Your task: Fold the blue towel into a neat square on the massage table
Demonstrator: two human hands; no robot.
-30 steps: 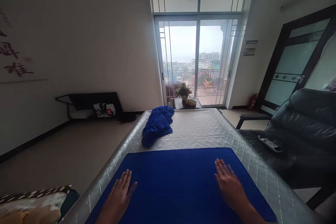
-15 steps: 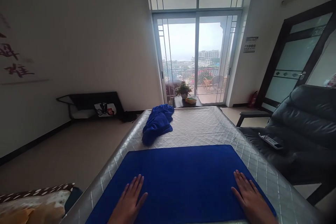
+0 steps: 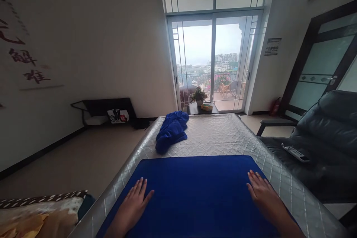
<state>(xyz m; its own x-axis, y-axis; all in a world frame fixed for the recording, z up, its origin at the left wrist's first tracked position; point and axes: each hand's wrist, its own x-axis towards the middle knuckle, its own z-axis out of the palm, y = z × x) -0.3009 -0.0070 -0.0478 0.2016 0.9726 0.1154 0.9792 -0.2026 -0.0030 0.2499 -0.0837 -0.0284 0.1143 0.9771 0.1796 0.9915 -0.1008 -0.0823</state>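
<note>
A blue cloth (image 3: 198,189) lies spread flat on the near part of a table covered with a silver quilted sheet (image 3: 217,134). My left hand (image 3: 133,205) rests palm down on the cloth's left side, fingers stretched out. My right hand (image 3: 262,192) lies flat near the cloth's right edge, fingers apart. Neither hand holds anything. A second blue cloth (image 3: 171,131) sits crumpled farther back on the table's left side.
A black leather armchair (image 3: 323,137) with a remote control (image 3: 295,153) on it stands right of the table. A small stand with a potted plant (image 3: 199,96) is beyond the far end, before glass balcony doors. A patterned cushion (image 3: 36,214) lies at the lower left.
My left hand has slid left on the cloth since half a second ago. A second ago my right hand was nearer the cloth's middle and has moved out to its right edge.
</note>
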